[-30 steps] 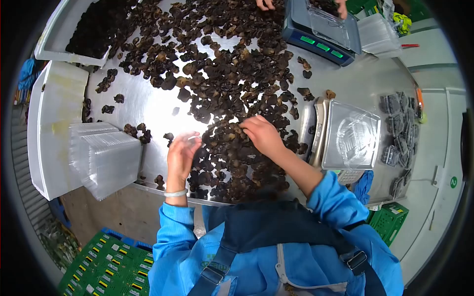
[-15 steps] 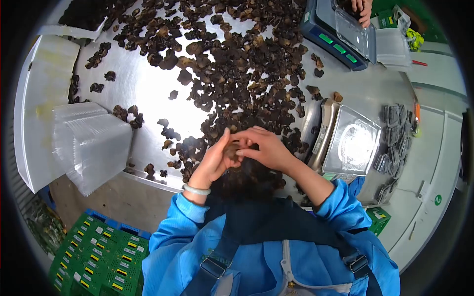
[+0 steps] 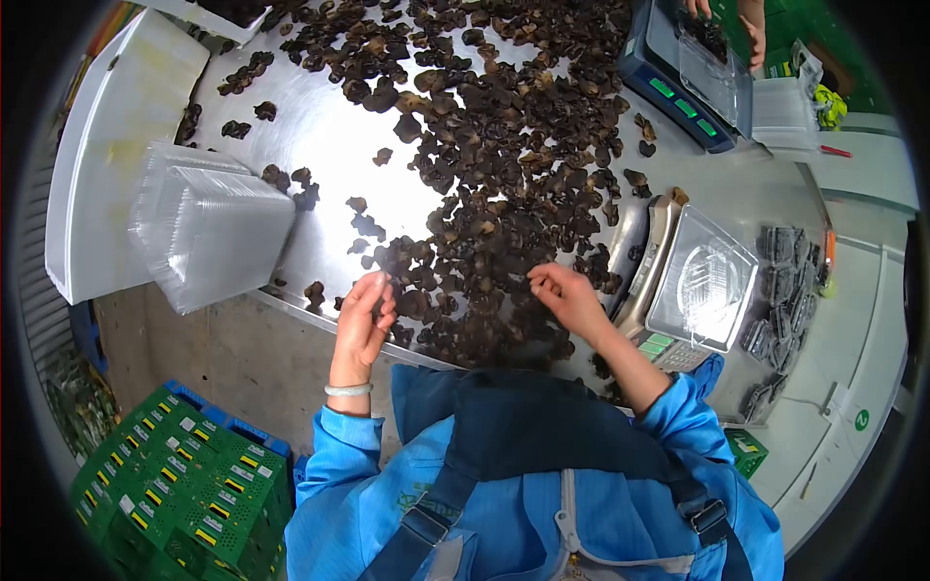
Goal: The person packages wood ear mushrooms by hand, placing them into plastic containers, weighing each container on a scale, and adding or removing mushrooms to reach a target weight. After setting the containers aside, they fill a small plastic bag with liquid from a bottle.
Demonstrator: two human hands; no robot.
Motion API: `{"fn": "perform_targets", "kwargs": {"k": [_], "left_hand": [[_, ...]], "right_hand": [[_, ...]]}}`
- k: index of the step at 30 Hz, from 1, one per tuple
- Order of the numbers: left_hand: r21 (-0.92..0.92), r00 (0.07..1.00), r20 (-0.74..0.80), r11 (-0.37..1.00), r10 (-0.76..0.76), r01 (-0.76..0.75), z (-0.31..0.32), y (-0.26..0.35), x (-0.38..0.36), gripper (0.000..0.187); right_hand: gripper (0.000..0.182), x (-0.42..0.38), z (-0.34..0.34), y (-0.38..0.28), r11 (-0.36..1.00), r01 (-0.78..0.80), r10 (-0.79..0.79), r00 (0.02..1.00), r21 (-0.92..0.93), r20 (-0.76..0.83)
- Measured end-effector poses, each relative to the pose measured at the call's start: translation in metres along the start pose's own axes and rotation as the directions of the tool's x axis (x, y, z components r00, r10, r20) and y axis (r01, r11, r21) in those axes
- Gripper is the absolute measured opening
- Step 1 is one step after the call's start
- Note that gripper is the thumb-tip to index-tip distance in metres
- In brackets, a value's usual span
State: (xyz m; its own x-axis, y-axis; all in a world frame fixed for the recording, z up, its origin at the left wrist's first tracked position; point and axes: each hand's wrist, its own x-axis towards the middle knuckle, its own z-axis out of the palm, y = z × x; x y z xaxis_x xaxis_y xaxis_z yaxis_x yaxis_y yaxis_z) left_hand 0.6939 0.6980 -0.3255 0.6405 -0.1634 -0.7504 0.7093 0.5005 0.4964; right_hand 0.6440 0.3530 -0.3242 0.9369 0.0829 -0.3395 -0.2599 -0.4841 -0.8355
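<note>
Dark brown, ruffled wood ear mushrooms [image 3: 504, 184] lie in a broad heap across the metal table [image 3: 325, 145]. At the table's front edge, left of the heap's near end, is my left hand [image 3: 366, 315]; its fingers are curled in, and anything inside them is hidden. My right hand [image 3: 570, 298] hovers over the right side of the heap, thumb and fingertips drawn together. Whether a small piece sits in that pinch cannot be made out. A gap with mushrooms below separates the two hands.
Stacked clear plastic trays [image 3: 228, 228] stand at left beside a white box [image 3: 126, 155]. To the right are a scale with a clear tray [image 3: 702, 281] and several packed mushroom trays [image 3: 780, 281]. Another person's hands [image 3: 754, 34] are by the farther scale [image 3: 683, 92]. Green crates [image 3: 184, 474] stand lower left.
My hands were together, fingering a brownish piece; now they are apart, the left moved left and down, the right moved right. The view has shifted slightly.
</note>
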Motion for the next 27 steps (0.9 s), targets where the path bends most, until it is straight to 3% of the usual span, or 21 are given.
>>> {"fn": "perform_targets", "kwargs": {"k": [3, 4, 6, 8, 11, 14, 15, 16, 17, 19, 21, 23, 25, 27], "left_hand": [[-0.078, 0.999, -0.048, 0.997, -0.004, 0.0, 0.003, -0.011, -0.005, 0.014], [-0.151, 1.0, 0.001, 0.988, -0.027, 0.026, 0.001, -0.01, -0.007, 0.017], [-0.063, 1.0, 0.027, 0.998, 0.006, -0.005, -0.002, 0.001, -0.013, 0.02], [0.053, 0.996, 0.061, 0.997, 0.058, -0.061, 0.0, 0.016, -0.02, 0.024], [0.247, 0.986, 0.056, 0.955, 0.155, -0.164, 0.006, 0.037, -0.032, 0.023], [0.38, 0.98, 0.061, 0.904, 0.19, -0.199, 0.018, 0.02, -0.031, 0.02], [0.396, 0.98, 0.053, 0.897, 0.193, -0.198, 0.027, 0.009, -0.03, 0.018], [0.421, 0.983, 0.16, 0.894, 0.091, -0.152, 0.03, -0.004, -0.026, 0.015], [0.447, 0.987, 0.154, 0.887, 0.048, -0.113, 0.039, -0.025, -0.024, 0.015], [0.628, 0.95, 0.258, 0.777, -0.174, -0.029, 0.061, -0.065, -0.022, 0.015], [0.785, 0.872, 0.318, 0.619, -0.372, -0.023, 0.095, -0.111, -0.028, 0.013], [0.83, 0.734, 0.462, 0.535, -0.499, -0.158, 0.119, -0.162, -0.025, 0.019], [0.816, 0.674, 0.574, 0.391, -0.466, -0.425, 0.135, -0.21, -0.02, 0.031], [0.763, 0.641, 0.636, 0.224, -0.429, -0.607, 0.147, -0.248, -0.015, 0.043]], "right_hand": [[0.02, -0.02, 0.015, -0.004, 0.999, 0.04, -0.039, 0.998, -0.031, 0.045], [0.02, -0.026, 0.02, -0.004, 0.998, 0.046, -0.044, 0.997, -0.041, 0.063], [0.019, -0.036, 0.027, -0.002, 0.997, -0.001, 0.012, 0.99, -0.076, 0.142], [0.019, -0.044, 0.029, 0.004, 0.987, 0.095, -0.075, 0.985, -0.127, 0.155], [0.017, -0.069, 0.035, 0.024, 0.978, 0.136, -0.113, 0.983, -0.156, 0.146], [0.015, -0.119, 0.036, 0.053, 0.971, 0.144, -0.133, 0.989, -0.189, 0.068], [0.015, -0.141, 0.034, 0.065, 0.971, 0.106, -0.107, 0.994, -0.215, 0.011], [0.015, -0.162, 0.031, 0.076, 0.968, 0.075, -0.086, 0.996, -0.239, -0.035], [0.015, -0.181, 0.031, 0.089, 0.964, 0.052, -0.073, 0.995, -0.261, -0.07], [0.017, -0.222, 0.028, 0.111, 0.957, -0.146, 0.071, 0.955, -0.25, -0.287], [0.019, -0.259, 0.017, 0.123, 0.923, -0.323, 0.186, 0.852, -0.211, -0.488], [0.024, -0.286, -0.016, 0.129, 0.858, -0.449, 0.223, 0.764, -0.25, -0.606], [0.03, -0.314, -0.048, 0.159, 0.776, -0.553, 0.188, 0.661, -0.302, -0.727], [0.049, -0.338, -0.081, 0.188, 0.702, -0.665, 0.277, 0.583, -0.253, -0.764]]}}
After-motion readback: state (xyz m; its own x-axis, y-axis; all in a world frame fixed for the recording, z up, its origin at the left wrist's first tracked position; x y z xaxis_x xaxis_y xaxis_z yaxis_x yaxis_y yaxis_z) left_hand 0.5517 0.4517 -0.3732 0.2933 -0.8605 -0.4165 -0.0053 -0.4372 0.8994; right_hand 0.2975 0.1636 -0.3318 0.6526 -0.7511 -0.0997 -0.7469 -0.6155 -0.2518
